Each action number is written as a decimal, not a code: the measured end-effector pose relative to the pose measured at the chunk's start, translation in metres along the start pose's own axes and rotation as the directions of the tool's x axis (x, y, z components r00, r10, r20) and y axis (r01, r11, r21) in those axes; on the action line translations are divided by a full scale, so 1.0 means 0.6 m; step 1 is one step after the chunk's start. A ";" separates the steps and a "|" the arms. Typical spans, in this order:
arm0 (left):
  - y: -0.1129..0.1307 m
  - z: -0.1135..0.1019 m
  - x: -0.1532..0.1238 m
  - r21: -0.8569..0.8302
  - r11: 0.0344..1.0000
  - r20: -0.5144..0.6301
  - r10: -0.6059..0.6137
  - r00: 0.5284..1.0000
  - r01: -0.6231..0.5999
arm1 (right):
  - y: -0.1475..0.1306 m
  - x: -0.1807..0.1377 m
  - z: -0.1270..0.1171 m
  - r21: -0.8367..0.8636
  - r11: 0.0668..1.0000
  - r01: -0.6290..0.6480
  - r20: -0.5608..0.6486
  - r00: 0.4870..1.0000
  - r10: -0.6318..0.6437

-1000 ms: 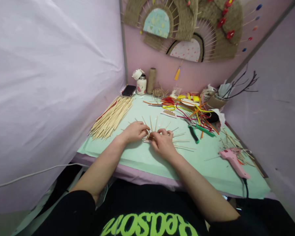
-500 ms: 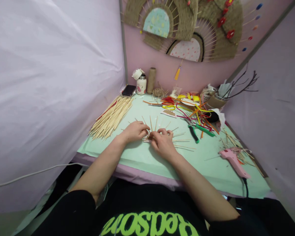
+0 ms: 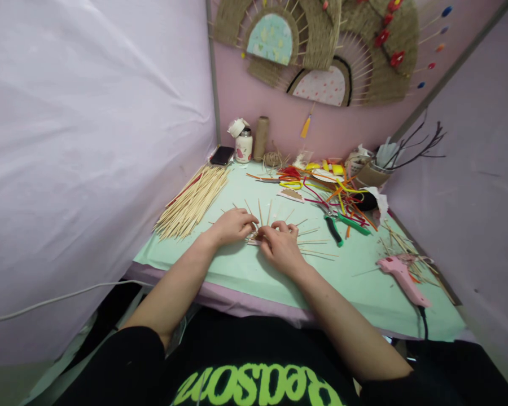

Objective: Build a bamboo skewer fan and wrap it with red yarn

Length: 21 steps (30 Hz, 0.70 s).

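Observation:
A fan of thin wooden sticks [image 3: 269,212] lies on the table, its sticks spreading outward from a small base [image 3: 254,241] that my hands mostly cover. From the left, my left hand [image 3: 236,224] closes its bent fingertips on the inner ends of the sticks. My right hand [image 3: 281,246] rests over the base's right side, fingers curled, thumb and forefinger pinching close to my left fingertips. Sticks poke out beyond both hands. What exactly lies between the fingertips is hidden.
Loose sticks [image 3: 193,204] are heaped at left. Scissors [image 3: 291,184], green-handled pliers [image 3: 333,230] and coloured pipe cleaners [image 3: 336,194] clutter the back right. A pink glue gun [image 3: 404,279] lies at right, its cord over the edge. A phone [image 3: 222,155] and jar [image 3: 243,148] stand behind.

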State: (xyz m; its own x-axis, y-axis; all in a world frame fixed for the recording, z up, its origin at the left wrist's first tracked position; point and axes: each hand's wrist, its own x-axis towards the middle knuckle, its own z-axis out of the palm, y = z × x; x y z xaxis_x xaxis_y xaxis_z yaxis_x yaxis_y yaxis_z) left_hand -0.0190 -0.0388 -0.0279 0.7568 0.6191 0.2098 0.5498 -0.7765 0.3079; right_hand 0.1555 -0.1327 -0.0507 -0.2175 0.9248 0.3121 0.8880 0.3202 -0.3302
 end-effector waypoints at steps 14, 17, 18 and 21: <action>-0.001 0.001 0.000 -0.008 1.000 -0.008 0.008 1.000 -0.008 | 0.001 -0.001 0.000 -0.002 1.000 0.002 -0.003 1.000 -0.002; -0.001 0.001 0.000 -0.010 1.000 -0.007 0.011 1.000 -0.011 | 0.001 -0.001 0.000 0.006 1.000 0.004 -0.005 1.000 -0.004; -0.001 0.001 0.000 -0.008 1.000 -0.007 0.009 1.000 -0.009 | 0.001 -0.001 0.000 0.006 1.000 0.004 -0.004 1.000 -0.004; 0.000 0.000 -0.001 0.001 1.000 -0.007 0.002 1.000 -0.002 | 0.000 -0.001 -0.001 -0.001 1.000 0.001 0.001 1.000 -0.001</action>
State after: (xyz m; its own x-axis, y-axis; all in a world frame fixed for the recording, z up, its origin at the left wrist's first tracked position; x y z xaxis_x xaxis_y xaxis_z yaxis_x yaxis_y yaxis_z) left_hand -0.0193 -0.0392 -0.0281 0.7555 0.6181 0.2174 0.5483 -0.7780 0.3067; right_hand 0.1558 -0.1331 -0.0504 -0.2186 0.9248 0.3113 0.8883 0.3207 -0.3288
